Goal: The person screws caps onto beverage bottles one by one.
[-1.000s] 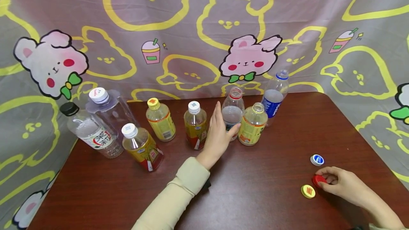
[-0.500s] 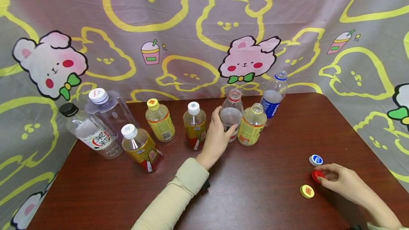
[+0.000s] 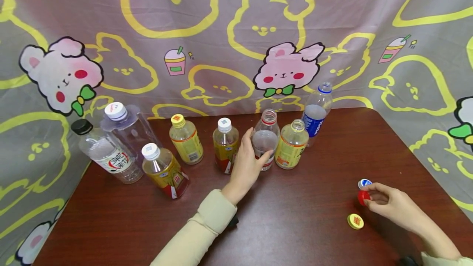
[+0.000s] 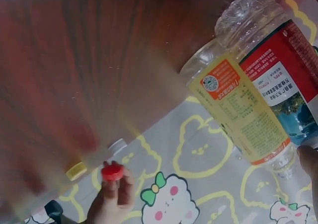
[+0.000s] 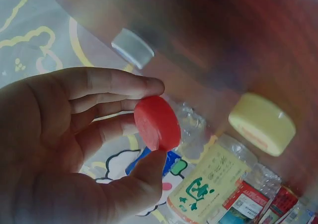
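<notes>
In the head view my left hand (image 3: 245, 161) grips a clear, uncapped bottle (image 3: 265, 139) with a red neck ring, its thumb on the near side. The left wrist view shows the red label (image 4: 293, 70) of that bottle, with only my thumb (image 4: 309, 160) at the edge. Whether its base touches the table I cannot tell. My right hand (image 3: 397, 208) pinches a red bottle cap (image 5: 157, 123) between thumb and fingertips, just above the table. Close by lie a blue-and-white cap (image 3: 364, 183) and a yellow cap (image 3: 355, 221).
An open yellow-labelled bottle (image 3: 292, 145) and an open blue-labelled bottle (image 3: 317, 114) stand right of the gripped one. Leftward are several capped bottles, including a white-capped one (image 3: 226, 145) beside my left hand. A patterned cloth (image 3: 207, 11) hangs behind the table (image 3: 295, 225).
My left hand has closed around the red-ringed bottle and brought it slightly nearer to me. My right hand has moved up with the red cap, away from the yellow cap.
</notes>
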### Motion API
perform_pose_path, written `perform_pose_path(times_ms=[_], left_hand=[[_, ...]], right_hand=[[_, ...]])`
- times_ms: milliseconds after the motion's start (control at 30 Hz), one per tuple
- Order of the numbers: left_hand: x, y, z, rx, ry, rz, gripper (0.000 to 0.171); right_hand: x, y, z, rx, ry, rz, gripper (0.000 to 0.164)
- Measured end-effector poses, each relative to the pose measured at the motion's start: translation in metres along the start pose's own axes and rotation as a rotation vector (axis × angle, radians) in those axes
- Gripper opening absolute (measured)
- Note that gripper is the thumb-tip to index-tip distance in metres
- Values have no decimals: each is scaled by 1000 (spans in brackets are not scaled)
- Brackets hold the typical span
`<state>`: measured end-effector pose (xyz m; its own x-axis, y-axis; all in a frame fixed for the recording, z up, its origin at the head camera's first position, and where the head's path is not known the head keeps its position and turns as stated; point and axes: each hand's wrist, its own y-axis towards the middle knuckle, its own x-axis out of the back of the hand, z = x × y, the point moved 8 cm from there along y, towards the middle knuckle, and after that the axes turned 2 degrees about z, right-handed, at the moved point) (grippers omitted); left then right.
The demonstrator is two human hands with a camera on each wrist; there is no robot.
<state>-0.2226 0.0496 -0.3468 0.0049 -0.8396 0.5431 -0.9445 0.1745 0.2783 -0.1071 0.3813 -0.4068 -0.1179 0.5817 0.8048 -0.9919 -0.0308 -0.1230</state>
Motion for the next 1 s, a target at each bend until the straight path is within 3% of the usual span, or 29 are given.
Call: perform_pose_path(times_ms=[167,333,567,700,1000], left_hand=[[6,-13,0,-34,12,-6,75],[12,-27,-4,-82,18,-26,74],[18,-44,-6,-101,18,-34,73],[22,-51,-6,-92,14,-36,74],[28,-58,-5,-102,58,-48,75]], right_hand=[[6,9,25,38,-1,-4,31],[15,21,72,113,4,3,28],[33,32,162,386,-58,-100,26],[40,36,206,498,-69,-118,28],[42,51,277,581,-36,-64,30]])
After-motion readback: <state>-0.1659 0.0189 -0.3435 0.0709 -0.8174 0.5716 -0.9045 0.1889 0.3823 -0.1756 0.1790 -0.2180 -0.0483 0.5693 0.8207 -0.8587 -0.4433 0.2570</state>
